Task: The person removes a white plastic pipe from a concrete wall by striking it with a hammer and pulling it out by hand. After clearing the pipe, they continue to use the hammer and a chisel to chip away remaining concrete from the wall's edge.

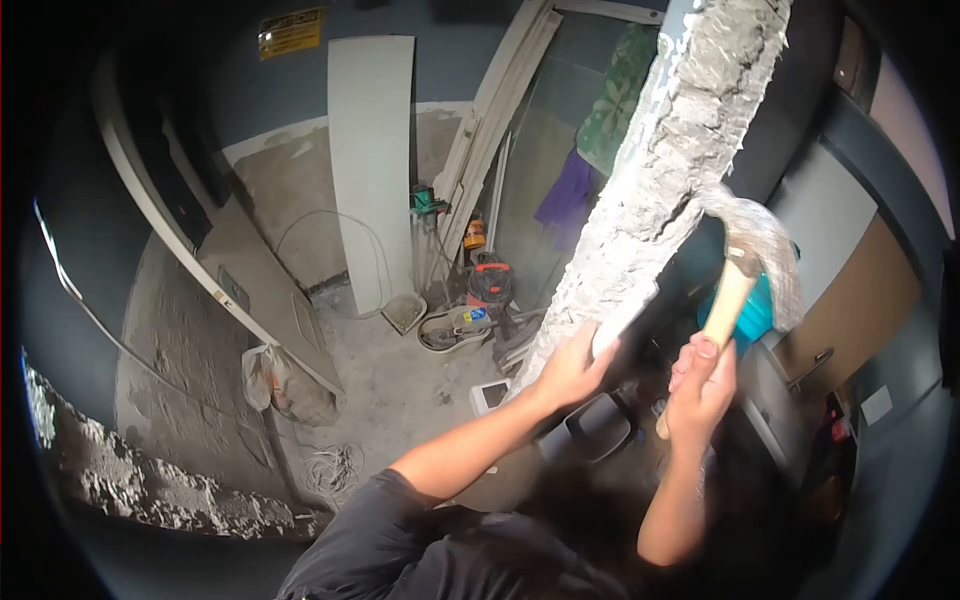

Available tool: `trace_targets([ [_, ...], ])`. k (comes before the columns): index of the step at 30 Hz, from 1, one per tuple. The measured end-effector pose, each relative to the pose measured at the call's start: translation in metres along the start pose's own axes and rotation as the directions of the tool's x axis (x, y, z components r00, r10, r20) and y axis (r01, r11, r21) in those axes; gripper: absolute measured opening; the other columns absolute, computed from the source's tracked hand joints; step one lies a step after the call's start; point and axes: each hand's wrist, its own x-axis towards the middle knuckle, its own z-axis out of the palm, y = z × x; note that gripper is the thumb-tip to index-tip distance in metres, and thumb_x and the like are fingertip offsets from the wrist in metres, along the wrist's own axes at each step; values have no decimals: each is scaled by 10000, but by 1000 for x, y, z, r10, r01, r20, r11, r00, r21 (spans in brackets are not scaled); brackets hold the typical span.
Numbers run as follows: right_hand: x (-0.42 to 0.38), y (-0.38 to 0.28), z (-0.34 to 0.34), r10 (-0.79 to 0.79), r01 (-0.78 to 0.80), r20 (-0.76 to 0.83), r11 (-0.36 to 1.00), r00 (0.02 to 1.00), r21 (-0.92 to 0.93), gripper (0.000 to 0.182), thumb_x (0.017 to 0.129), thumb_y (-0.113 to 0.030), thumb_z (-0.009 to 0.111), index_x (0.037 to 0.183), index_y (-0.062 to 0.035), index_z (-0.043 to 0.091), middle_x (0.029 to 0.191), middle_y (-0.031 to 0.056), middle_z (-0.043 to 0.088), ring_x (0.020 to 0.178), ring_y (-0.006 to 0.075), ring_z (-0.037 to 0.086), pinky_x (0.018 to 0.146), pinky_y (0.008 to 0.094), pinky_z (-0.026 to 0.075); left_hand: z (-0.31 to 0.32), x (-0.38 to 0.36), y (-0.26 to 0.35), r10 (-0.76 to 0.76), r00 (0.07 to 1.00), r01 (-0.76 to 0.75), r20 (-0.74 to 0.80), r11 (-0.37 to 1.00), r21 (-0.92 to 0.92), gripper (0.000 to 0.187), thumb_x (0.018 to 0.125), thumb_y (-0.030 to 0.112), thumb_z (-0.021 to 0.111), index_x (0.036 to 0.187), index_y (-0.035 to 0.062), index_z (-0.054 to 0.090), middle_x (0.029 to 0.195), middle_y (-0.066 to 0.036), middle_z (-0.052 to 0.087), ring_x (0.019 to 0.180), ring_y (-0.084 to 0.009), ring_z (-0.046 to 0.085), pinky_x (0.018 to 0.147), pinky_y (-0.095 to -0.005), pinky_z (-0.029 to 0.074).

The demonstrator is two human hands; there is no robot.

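Observation:
My right hand (703,385) is wrapped round the wooden handle of a claw hammer (735,285). The hammer's metal head is raised, with one end at the broken edge of a rough grey masonry strip (690,130). My left hand (575,372) is lower down the strip, its fingers round a pale, flat piece (628,318) that lies along the rough edge. Whether that piece is loose or part of the strip I cannot tell.
On the floor are a red and black vacuum (490,285), a tub with tools (453,330), a plastic bag (285,383), coiled cable (332,470) and a dark bin (597,427). A tall pale panel (370,170) leans on the wall. A turquoise object (757,310) is behind the hammer.

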Motion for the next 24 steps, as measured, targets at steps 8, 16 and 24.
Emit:
trace_targets([
  [8, -59, 90, -37, 48, -80, 118, 956, 992, 283, 579, 1032, -563, 426, 810, -30, 466, 635, 65, 472, 520, 144, 483, 487, 268, 394, -31, 11, 0, 29, 993, -51, 111, 978, 202, 310, 941, 238, 666, 1162, 26, 618, 891, -201, 691, 708, -347, 686, 661, -416, 543],
  [16, -117, 141, -54, 276, -318, 168, 889, 946, 330, 733, 982, -710, 340, 816, -12, 489, 615, 45, 465, 517, 132, 480, 487, 268, 393, -11, 40, 6, 39, 998, -51, 42, 942, 332, 275, 968, 210, 659, 1116, -11, 590, 589, -92, 464, 513, -188, 444, 524, -349, 397],
  [24, -72, 126, -66, 65, -107, 98, 846, 993, 523, 667, 994, -675, 356, 882, -25, 452, 686, 72, 471, 544, 143, 473, 499, 278, 396, 14, 53, 16, -125, 992, 127, -30, 919, 374, 344, 1016, 303, 586, 1051, -37, 554, 603, -144, 545, 526, -276, 542, 547, -397, 433],
])
